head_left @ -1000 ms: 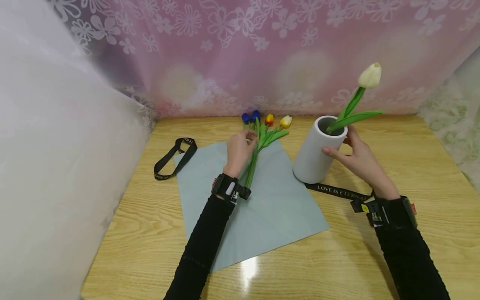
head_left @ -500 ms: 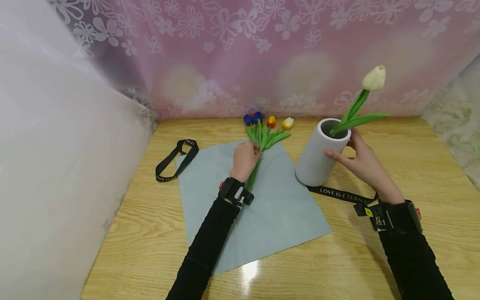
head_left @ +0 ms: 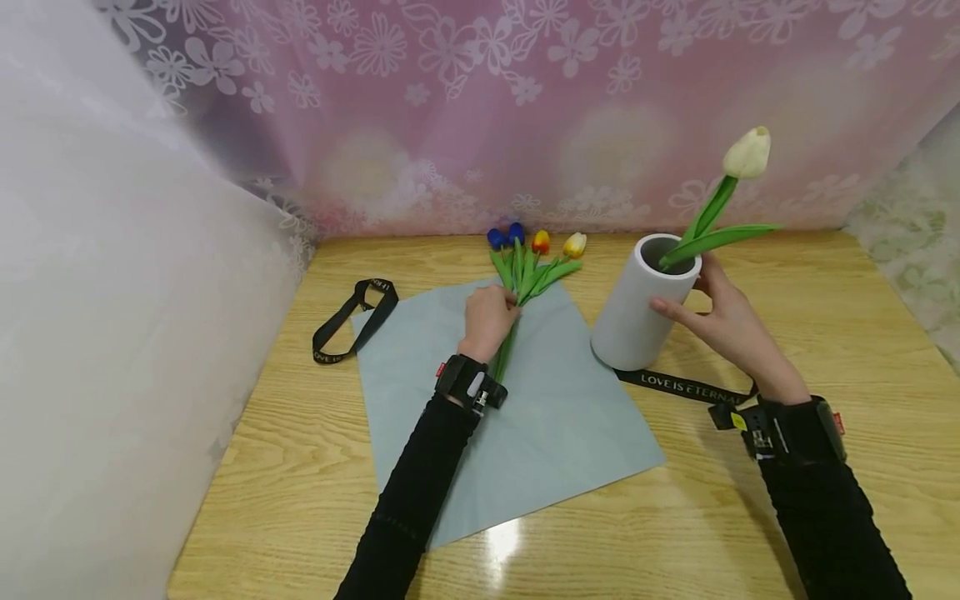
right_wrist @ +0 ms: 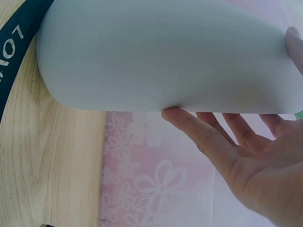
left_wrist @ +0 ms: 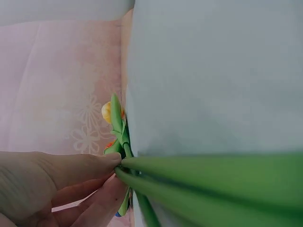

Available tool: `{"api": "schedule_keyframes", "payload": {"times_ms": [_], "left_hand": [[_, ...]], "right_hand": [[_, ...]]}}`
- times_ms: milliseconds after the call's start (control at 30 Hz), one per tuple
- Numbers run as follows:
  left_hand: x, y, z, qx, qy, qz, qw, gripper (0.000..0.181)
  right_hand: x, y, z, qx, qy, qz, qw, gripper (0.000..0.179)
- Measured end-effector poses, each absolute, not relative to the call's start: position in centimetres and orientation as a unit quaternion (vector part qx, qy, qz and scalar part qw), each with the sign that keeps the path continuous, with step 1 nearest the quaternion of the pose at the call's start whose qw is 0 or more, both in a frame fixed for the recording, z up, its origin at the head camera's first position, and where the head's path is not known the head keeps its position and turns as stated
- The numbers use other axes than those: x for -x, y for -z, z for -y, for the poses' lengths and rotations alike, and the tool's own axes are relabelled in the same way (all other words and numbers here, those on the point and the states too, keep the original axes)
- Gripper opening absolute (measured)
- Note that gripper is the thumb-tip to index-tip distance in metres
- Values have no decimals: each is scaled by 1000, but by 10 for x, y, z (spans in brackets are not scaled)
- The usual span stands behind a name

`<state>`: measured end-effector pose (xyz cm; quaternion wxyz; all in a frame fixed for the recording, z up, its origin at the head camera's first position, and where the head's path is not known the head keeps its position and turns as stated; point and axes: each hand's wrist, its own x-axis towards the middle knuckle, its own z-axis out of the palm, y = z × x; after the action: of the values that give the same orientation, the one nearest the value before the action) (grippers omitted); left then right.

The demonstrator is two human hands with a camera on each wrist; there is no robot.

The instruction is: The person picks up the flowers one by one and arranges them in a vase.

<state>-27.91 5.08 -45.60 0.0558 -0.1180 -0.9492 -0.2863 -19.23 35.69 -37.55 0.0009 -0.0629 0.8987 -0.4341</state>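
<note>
My left hand (head_left: 487,319) pinches the green stems of a small bunch of artificial tulips (head_left: 531,275) lying on grey-blue wrapping paper (head_left: 547,425). The blooms, blue, orange-red and yellow-white, point to the table's back edge. In the left wrist view, thumb and fingertips close on the stems (left_wrist: 208,177) just below the leaves. My right hand (head_left: 723,329) holds a white vase (head_left: 637,317) near its top, thumb in front and fingers behind. One white tulip (head_left: 747,154) leans right out of the vase mouth, its lower stem hidden inside.
A looped black ribbon (head_left: 378,312) overlaps the paper's left corner. Another black ribbon (head_left: 678,386) with white lettering runs from the vase base toward the right wrist. Behind the wooden table (head_left: 262,467) hangs a pink floral curtain (head_left: 465,108); a white covering (head_left: 112,292) borders the left side.
My left hand has come down from the leaves, slightly right, and its fingers have closed on the tulip stems. The right hand stays on the vase.
</note>
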Motion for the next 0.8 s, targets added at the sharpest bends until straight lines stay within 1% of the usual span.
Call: {"api": "schedule_keyframes", "payload": {"times_ms": [300,467,800], "left_hand": [[279,448,-41,116,286,950,54,15],[275,442,-38,122,301,944,61,14],[272,434,-36,116,299,946,50,16]], "right_hand": [[192,376,-357,68,438,-896,-4,91],[191,376,-357,67,438,-897,-2,91],[192,375,-356,68,437,-897,-2,91]]}}
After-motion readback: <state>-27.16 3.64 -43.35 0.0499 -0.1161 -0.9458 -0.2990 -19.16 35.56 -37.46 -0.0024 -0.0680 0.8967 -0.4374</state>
